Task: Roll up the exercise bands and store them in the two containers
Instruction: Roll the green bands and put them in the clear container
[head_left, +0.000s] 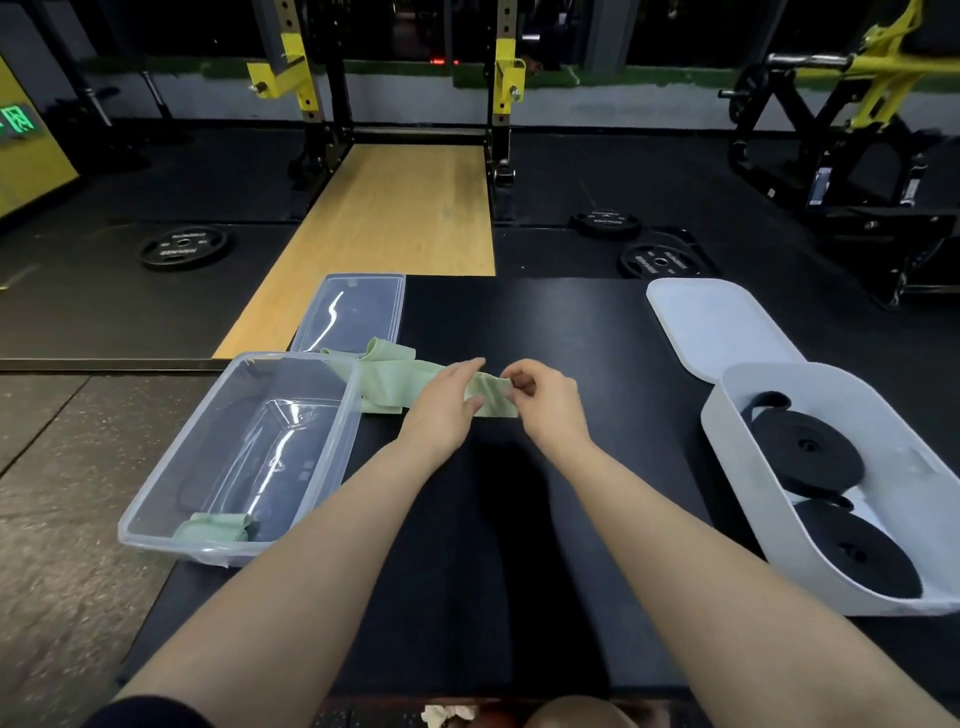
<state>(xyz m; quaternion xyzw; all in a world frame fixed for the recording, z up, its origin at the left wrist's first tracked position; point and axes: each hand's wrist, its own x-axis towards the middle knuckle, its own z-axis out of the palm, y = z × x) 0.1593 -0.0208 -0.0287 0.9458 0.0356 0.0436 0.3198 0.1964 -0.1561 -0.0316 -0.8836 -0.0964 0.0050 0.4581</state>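
Head view shows us working over the black mat (519, 493), our landmark. At its middle, our right hand (545, 402) pinches the near end of the green band (415, 376) with curled fingers, while our left hand (447, 405) rests on the band with fingers fairly straight; the band trails away toward the mat's far left, crumpled there. On the mat's left edge sits the clear container (156, 514) holding a rolled green band (218, 527), its clear lid (353, 312) just beyond. On the mat's right edge, the white container (737, 452) holds two black rolled bands (810, 452), its white lid (717, 327) behind. Weight plates (182, 248) lie on the floor beyond the mat.
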